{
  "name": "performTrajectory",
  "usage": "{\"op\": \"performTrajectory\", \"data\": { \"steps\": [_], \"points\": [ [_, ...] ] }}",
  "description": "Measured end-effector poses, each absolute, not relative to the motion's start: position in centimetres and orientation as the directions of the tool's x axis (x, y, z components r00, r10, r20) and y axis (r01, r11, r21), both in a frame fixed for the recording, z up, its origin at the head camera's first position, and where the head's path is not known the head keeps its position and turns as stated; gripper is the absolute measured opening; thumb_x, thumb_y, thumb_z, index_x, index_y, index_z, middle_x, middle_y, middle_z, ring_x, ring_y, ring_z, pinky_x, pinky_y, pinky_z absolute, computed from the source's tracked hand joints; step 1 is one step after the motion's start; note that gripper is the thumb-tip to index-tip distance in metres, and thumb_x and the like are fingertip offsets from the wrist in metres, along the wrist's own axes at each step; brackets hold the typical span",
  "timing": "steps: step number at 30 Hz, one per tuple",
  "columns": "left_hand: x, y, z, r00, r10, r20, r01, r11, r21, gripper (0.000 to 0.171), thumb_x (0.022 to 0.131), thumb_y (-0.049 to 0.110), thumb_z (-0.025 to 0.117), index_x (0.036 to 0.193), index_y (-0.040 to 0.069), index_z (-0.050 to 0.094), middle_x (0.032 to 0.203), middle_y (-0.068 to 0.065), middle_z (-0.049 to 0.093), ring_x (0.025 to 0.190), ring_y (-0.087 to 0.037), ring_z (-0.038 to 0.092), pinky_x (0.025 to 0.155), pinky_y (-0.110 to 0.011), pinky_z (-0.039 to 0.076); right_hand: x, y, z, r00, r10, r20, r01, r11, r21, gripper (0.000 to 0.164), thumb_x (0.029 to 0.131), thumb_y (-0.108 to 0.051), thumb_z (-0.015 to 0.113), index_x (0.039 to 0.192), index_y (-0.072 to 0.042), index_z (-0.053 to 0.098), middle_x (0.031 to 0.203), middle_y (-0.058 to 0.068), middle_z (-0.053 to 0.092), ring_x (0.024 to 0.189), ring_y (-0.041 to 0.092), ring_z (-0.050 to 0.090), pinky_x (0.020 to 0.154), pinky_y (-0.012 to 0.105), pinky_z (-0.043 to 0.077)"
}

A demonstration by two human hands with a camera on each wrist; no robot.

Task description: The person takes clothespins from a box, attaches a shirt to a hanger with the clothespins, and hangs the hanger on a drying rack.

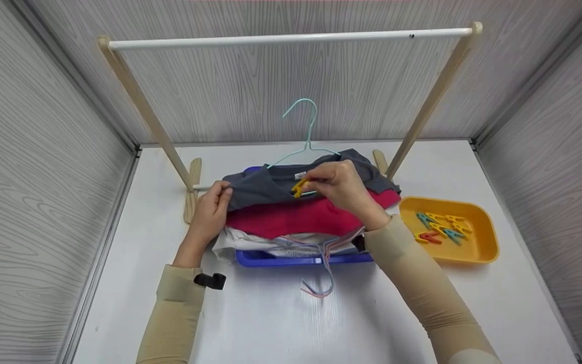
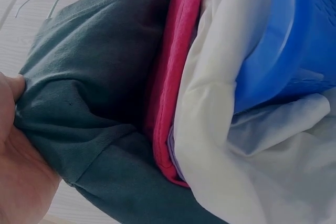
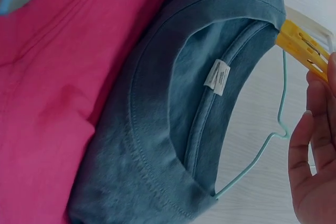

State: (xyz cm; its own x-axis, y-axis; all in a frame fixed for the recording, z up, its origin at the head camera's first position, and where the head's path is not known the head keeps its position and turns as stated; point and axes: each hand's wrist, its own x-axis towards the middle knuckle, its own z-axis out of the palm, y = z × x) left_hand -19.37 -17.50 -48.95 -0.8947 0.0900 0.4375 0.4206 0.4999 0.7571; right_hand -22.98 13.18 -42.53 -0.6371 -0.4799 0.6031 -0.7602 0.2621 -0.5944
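A dark grey shirt (image 1: 250, 191) lies on top of a pile of clothes, with a mint-green hanger (image 1: 313, 119) inside it and the hook standing up behind. My left hand (image 1: 212, 210) pinches the shirt's left end between thumb and fingers; in the left wrist view the cloth (image 2: 68, 114) bunches at the grip. My right hand (image 1: 344, 189) pinches a yellow clothespin (image 1: 299, 187) over the neck opening. Seen from the right wrist, the clothespin's tip (image 3: 286, 34) is right at the collar's edge beside the hanger wire (image 3: 284, 93). A white label (image 3: 217, 77) shows inside the collar.
Under the shirt are a red garment (image 1: 286, 221) and a white one (image 1: 235, 241) in a blue basket (image 1: 271, 261). Further hanger hooks (image 1: 329, 275) stick out in front. A yellow tray (image 1: 494, 237) with several clothespins stands right. Behind rises a rack with a white bar (image 1: 291, 38).
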Motion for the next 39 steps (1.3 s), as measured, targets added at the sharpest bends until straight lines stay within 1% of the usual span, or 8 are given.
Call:
{"op": "performTrajectory", "data": {
  "steps": [5, 11, 17, 22, 27, 31, 35, 39],
  "points": [
    [-19.3, -17.4, -49.0, -0.892, 0.088, 0.444, 0.425, 0.5, 0.754, 0.017, 0.102, 0.007, 0.052, 0.108, -0.006, 0.06, 0.085, -0.013, 0.062, 0.075, -0.021, 0.053, 0.072, -0.037, 0.043, -23.1, 12.1, -42.2, -0.626, -0.445, 0.64, -0.772, 0.239, -0.589, 0.011, 0.079, -0.008, 0.08, 0.088, -0.003, 0.077, 0.084, 0.004, 0.073, 0.077, 0.017, 0.069, 0.067, 0.028, 0.054],
    [-19.3, -17.4, -49.1, -0.886, 0.085, 0.456, 0.435, 0.492, 0.754, 0.016, 0.102, 0.007, 0.052, 0.108, -0.004, 0.061, 0.085, -0.012, 0.063, 0.078, -0.021, 0.055, 0.074, -0.037, 0.044, -23.2, 10.7, -41.9, -0.601, -0.402, 0.691, -0.793, 0.19, -0.579, 0.014, 0.076, -0.002, 0.081, 0.088, 0.0, 0.077, 0.084, 0.009, 0.072, 0.076, 0.023, 0.069, 0.066, 0.03, 0.055],
    [-19.3, -17.4, -49.2, -0.866, 0.088, 0.493, 0.473, 0.467, 0.747, 0.014, 0.101, 0.006, 0.054, 0.106, -0.004, 0.063, 0.087, -0.012, 0.064, 0.081, -0.02, 0.056, 0.076, -0.034, 0.044, -23.5, 9.1, -41.7, -0.588, -0.41, 0.697, -0.802, 0.177, -0.571, 0.015, 0.079, -0.007, 0.08, 0.092, -0.001, 0.077, 0.088, 0.006, 0.073, 0.081, 0.017, 0.069, 0.071, 0.028, 0.054],
    [-19.3, -17.4, -49.3, -0.842, 0.095, 0.531, 0.511, 0.455, 0.729, 0.012, 0.099, 0.003, 0.056, 0.104, -0.004, 0.063, 0.087, -0.012, 0.064, 0.079, -0.019, 0.055, 0.074, -0.032, 0.044, -23.7, 8.0, -41.6, -0.565, -0.429, 0.705, -0.823, 0.226, -0.522, 0.013, 0.083, -0.012, 0.078, 0.092, -0.003, 0.077, 0.086, 0.005, 0.073, 0.08, 0.014, 0.067, 0.07, 0.026, 0.053],
    [-19.2, -17.5, -49.4, -0.834, 0.101, 0.543, 0.523, 0.46, 0.718, 0.01, 0.099, 0.004, 0.057, 0.104, -0.003, 0.063, 0.089, -0.011, 0.065, 0.079, -0.019, 0.055, 0.074, -0.032, 0.044, -23.8, 7.0, -41.5, -0.531, -0.454, 0.715, -0.847, 0.298, -0.44, 0.013, 0.082, -0.013, 0.079, 0.09, -0.003, 0.077, 0.085, 0.005, 0.073, 0.079, 0.015, 0.067, 0.071, 0.025, 0.053],
    [-19.1, -17.5, -49.4, -0.835, 0.104, 0.54, 0.52, 0.469, 0.714, 0.01, 0.099, 0.004, 0.058, 0.104, -0.002, 0.064, 0.092, -0.011, 0.066, 0.083, -0.02, 0.057, 0.076, -0.034, 0.045, -23.8, 6.5, -41.4, -0.516, -0.471, 0.715, -0.855, 0.328, -0.401, 0.013, 0.081, -0.013, 0.081, 0.089, -0.004, 0.078, 0.084, 0.004, 0.073, 0.079, 0.015, 0.068, 0.072, 0.025, 0.053],
    [-19.0, -17.5, -49.3, -0.833, 0.107, 0.542, 0.523, 0.47, 0.711, 0.01, 0.099, 0.005, 0.057, 0.103, -0.002, 0.064, 0.096, -0.012, 0.066, 0.089, -0.022, 0.059, 0.081, -0.036, 0.046, -23.7, 6.0, -41.2, -0.514, -0.498, 0.698, -0.854, 0.37, -0.365, 0.012, 0.08, -0.014, 0.081, 0.088, -0.006, 0.078, 0.085, 0.002, 0.073, 0.079, 0.015, 0.066, 0.072, 0.026, 0.052],
    [-19.0, -17.4, -49.3, -0.826, 0.11, 0.552, 0.532, 0.472, 0.703, 0.011, 0.099, 0.006, 0.057, 0.103, 0.0, 0.064, 0.098, -0.011, 0.066, 0.091, -0.02, 0.059, 0.083, -0.034, 0.045, -23.6, 5.8, -41.2, -0.498, -0.528, 0.688, -0.861, 0.394, -0.321, 0.011, 0.08, -0.014, 0.081, 0.088, -0.007, 0.079, 0.085, 0.001, 0.074, 0.079, 0.016, 0.065, 0.072, 0.027, 0.052]
  ]
}}
